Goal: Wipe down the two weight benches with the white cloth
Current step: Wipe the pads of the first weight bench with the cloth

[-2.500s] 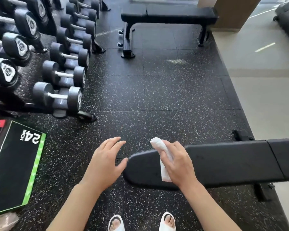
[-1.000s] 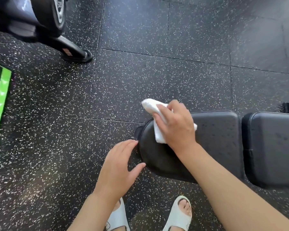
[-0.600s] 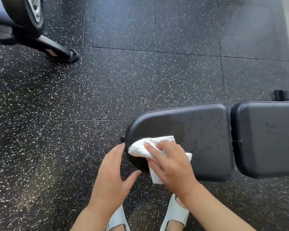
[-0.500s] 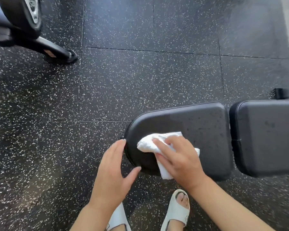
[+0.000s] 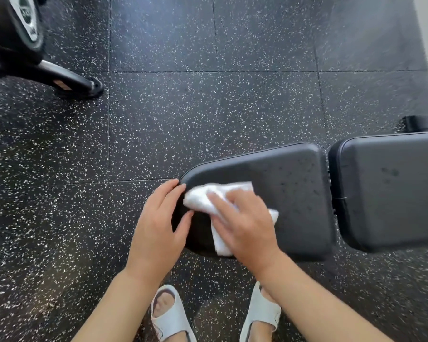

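Observation:
A black padded weight bench [image 5: 297, 183] lies across the lower right, with its rounded seat pad towards me and a second pad [image 5: 391, 193] to the right. A crumpled white cloth [image 5: 203, 198] lies on the seat pad's left end. My right hand [image 5: 242, 225] presses flat on the cloth with straight fingers. My left hand [image 5: 158, 228] rests against the pad's rounded left edge, fingers straight, holding nothing. The other bench is out of view.
Black speckled rubber floor tiles [image 5: 208, 114] surround the bench. A dumbbell rack foot [image 5: 69, 82] and a dumbbell end [image 5: 22, 23] sit at the upper left. My white sandals [image 5: 171, 314] stand just below the bench. A bench frame part [image 5: 415, 123] shows at the right.
My view has dropped from the room to straight down on the bench. My right hand has swept the cloth back and forth over the seat pad's end. My left hand has come against the pad's edge.

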